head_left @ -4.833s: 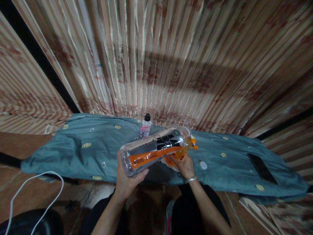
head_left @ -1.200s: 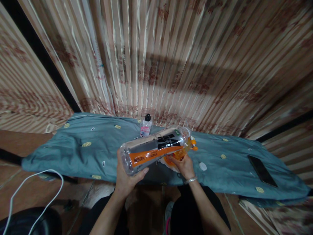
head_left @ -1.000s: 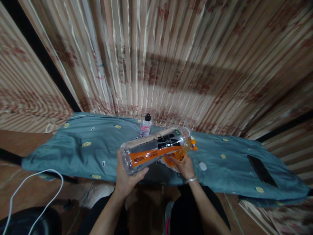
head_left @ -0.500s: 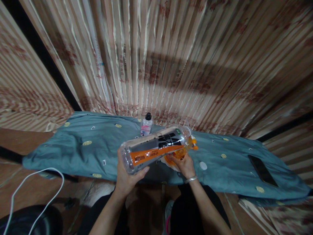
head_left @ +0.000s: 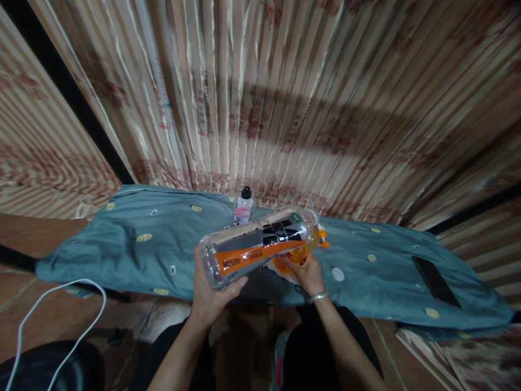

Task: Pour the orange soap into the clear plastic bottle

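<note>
Gripped — one large bottle (head_left: 256,247), two hands

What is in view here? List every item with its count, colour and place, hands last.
large clear plastic bottle with orange and black label: one, tilted on its side, mouth toward the right, over the cloth.
small clear bottle with black cap and pink label: one, upright at the cloth's far edge.
orange container: one, under the large bottle's mouth; shape unclear.
white round cap: one, on the cloth, right of centre.
black phone: one, flat, far right.
teal patterned cloth: one, spread out.
white cable: one, lower left.
left hand: grips the large bottle's base.
right hand: on the orange container.
</note>
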{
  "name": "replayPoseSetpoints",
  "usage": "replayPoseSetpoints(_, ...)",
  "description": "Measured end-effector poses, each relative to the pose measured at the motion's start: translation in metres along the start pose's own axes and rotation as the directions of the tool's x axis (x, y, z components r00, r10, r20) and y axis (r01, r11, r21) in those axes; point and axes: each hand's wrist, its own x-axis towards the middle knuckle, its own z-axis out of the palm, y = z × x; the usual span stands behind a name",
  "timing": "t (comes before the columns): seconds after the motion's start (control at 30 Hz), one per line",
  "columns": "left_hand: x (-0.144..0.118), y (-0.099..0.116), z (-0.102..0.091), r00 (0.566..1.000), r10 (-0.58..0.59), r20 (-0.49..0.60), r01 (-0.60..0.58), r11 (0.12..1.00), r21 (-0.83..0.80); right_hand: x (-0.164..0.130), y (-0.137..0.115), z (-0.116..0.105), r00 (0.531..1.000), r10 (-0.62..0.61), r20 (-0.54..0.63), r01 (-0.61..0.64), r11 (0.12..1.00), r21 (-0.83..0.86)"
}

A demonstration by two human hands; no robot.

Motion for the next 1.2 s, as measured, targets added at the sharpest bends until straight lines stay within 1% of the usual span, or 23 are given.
replayPoseSetpoints(0.1, -0.001, 0.001, -0.004, 1.000, -0.003, 0.002, 0.003, 1.000, 0.016, 0.001, 0.002, 0.000, 1.000, 0.008, 0.003, -0.007, 0.999, -0.038)
replayPoseSetpoints(0.23, -0.001, 0.001, -0.007, 0.999, -0.012, 0.042, 0.012, 1.000, 0.007, 0.003, 0.008, 0.000, 1.000, -0.002, 0.016, 0.002, 1.000, -0.023)
replayPoseSetpoints(0.4, -0.001, 0.004, -0.004, 1.000, -0.020, 0.005, 0.020, 1.000, -0.017, 0.003, 0.010, 0.001, 0.999, -0.008, 0.044, 0.007, 1.000, 0.011)
replayPoseSetpoints(0.5, -0.001, 0.006, -0.003, 0.999, -0.032, 0.024, 0.033, 0.999, -0.015, 0.002, 0.008, 0.001, 0.999, -0.016, 0.041, 0.014, 0.999, 0.038)
replayPoseSetpoints(0.63, -0.002, 0.003, -0.004, 1.000, -0.030, 0.006, 0.030, 0.999, -0.010, 0.002, 0.005, 0.001, 1.000, -0.001, 0.024, 0.000, 1.000, 0.023)
replayPoseSetpoints(0.77, -0.002, -0.003, -0.008, 0.998, -0.031, 0.049, 0.031, 1.000, 0.003, 0.002, 0.005, 0.000, 1.000, -0.006, 0.024, 0.006, 1.000, 0.009)
replayPoseSetpoints(0.97, -0.001, -0.002, -0.008, 0.998, -0.046, 0.034, 0.047, 0.999, -0.014, 0.003, 0.006, 0.000, 1.000, -0.015, 0.021, 0.015, 1.000, -0.003)
replayPoseSetpoints(1.1, -0.002, 0.001, -0.005, 0.999, -0.047, 0.005, 0.047, 0.999, -0.023, 0.002, 0.006, 0.000, 0.999, -0.031, 0.018, 0.031, 0.999, 0.040)
replayPoseSetpoints(1.2, -0.002, -0.001, -0.006, 0.999, -0.042, 0.019, 0.042, 0.999, -0.016, 0.002, 0.006, 0.001, 0.999, -0.036, 0.017, 0.035, 0.999, 0.040)
